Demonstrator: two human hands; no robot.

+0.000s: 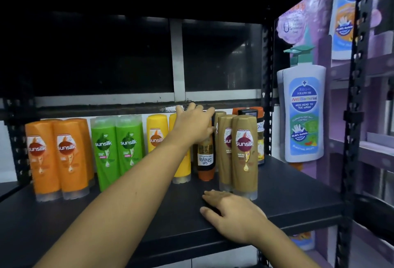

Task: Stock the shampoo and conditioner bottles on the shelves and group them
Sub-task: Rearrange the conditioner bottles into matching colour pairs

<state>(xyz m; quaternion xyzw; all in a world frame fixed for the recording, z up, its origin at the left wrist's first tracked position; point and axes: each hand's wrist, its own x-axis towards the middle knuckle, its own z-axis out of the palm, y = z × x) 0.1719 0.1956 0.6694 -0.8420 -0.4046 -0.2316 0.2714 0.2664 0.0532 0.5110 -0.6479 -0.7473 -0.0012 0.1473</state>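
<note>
Black shelf [287, 193], colour-grouped Sunsilk bottles [128, 146]

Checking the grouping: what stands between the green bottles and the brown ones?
Head view: two yellow bottles and a dark Shayla bottle, which the left hand grips.

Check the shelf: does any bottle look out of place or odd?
Yes. The dark bottle in the left hand, between the yellow bottles and brown bottles, is cap-down with its label upside down; the matching bottle behind stands cap-up.

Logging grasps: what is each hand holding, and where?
The left hand grips the dark Shayla bottle by its upper end; the right hand rests on the shelf, holding nothing.
</note>
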